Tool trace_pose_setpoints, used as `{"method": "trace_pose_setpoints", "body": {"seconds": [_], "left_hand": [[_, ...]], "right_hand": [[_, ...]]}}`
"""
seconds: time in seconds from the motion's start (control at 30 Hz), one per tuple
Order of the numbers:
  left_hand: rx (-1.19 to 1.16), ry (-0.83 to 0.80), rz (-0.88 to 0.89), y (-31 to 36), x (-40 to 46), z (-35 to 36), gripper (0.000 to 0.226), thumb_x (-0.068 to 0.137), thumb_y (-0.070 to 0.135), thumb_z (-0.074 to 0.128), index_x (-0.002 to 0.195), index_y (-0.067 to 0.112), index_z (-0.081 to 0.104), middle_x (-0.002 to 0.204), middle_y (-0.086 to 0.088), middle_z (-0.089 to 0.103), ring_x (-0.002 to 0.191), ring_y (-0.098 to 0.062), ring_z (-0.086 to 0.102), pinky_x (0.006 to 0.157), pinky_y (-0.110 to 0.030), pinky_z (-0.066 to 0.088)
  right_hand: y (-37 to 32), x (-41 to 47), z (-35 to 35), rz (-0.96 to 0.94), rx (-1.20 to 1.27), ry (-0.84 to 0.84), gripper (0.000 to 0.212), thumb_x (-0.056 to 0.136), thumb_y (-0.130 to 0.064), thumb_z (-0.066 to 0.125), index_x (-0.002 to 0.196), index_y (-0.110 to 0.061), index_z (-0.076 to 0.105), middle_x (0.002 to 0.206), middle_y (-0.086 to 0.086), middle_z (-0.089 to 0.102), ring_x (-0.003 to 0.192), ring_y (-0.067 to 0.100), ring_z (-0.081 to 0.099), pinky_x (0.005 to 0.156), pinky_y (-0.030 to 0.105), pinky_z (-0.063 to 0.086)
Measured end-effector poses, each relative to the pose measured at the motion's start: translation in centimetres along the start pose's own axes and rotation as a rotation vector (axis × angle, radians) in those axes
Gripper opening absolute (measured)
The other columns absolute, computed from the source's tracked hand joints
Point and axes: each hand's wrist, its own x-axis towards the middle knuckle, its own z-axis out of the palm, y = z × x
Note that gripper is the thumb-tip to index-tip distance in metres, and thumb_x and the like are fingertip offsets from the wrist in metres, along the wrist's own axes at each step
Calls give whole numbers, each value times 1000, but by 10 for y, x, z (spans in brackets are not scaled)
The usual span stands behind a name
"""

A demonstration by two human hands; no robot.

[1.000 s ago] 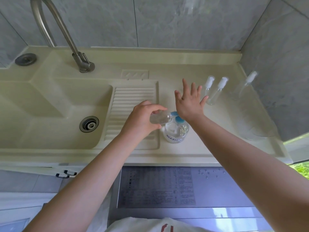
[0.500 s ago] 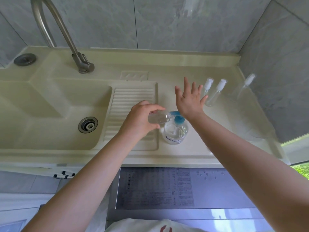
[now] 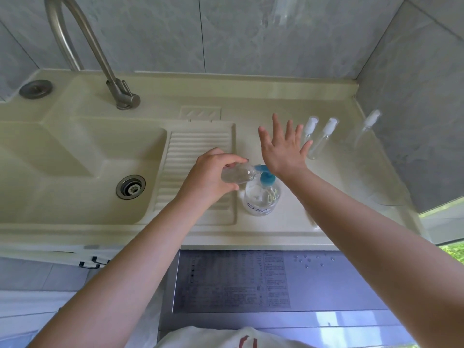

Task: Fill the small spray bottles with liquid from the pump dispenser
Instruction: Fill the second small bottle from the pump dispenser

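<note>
**Meanwhile, you held a small bottle at the pump spout**

Your left hand gripped a small clear bottle, fingers and thumb curled round it. You held the bottle tipped on its side, its open end pointing at the blue spout of the pump dispenser. Mouth and spout tip looked to be touching, though the glare on the clear plastic made that hard to tell.

Your right hand was over the pump head, fingers straight and spread wide, gripping nothing. The heel of the palm sat above the blue pump top; whether it pressed down on it or only hovered could not be told from the head view.

The pump dispenser stood upright on the counter, just right of the ribbed drainboard, and clear liquid showed inside it.

Beyond the dispenser, toward the back right, two spray bottles with white caps stood just beside each other, close to the fingertips of your right hand. A third capped spray bottle stood further right of the dispenser, near the side wall and apart from the pair.

Left of the dispenser, past the drainboard, lay the sink basin with its metal drain. The faucet rose behind the basin.
</note>
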Motion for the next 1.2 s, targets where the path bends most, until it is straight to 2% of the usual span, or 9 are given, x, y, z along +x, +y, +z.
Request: {"method": "trace_pose_setpoints", "body": {"seconds": [0.2,0.37,0.67,0.87,1.0,1.2], "left_hand": [[10,-5,-2,-3,2,2,66,60,10,91,116,37,70,99,5,59,94,-12,61,94,-33,50],[2,-10,7,-5,2,3,65,61,9,90,117,37,70,99,6,59,95,-11,62,96,-36,51],[19,-24,10,-4,2,1,65,61,9,90,116,37,70,99,6,58,95,-11,61,96,-33,50],[-9,-9,-2,-5,1,1,65,61,9,90,117,37,70,100,6,59,95,-10,62,98,-30,50],[-8,-3,-3,-5,1,0,65,62,9,90,117,36,70,99,7,58,94,-9,60,97,-26,48],[2,-14,-3,-6,1,3,65,60,9,91,116,35,71,98,6,58,92,-10,61,95,-27,49]], "right_hand": [[5,0,10,45,-19,-69,60,105,-53,16,160,-35,1,168,10,-4,154,29,-14,119,57,-12],[4,-1,6,50,17,-73,62,103,-59,15,160,-36,2,168,9,-5,154,28,-15,118,57,-13],[7,-2,15,-23,-82,-44,59,105,-52,14,160,-35,1,168,10,-6,153,29,-15,120,58,-12],[5,2,5,22,24,-67,62,104,-57,16,160,-36,1,168,9,-6,153,27,-16,118,57,-13],[4,3,7,-25,-14,-43,61,104,-57,15,160,-37,2,168,9,-7,153,27,-17,119,57,-14],[7,0,14,-33,-74,-45,59,105,-53,14,160,-36,2,168,10,-5,153,28,-15,120,58,-12]]}}
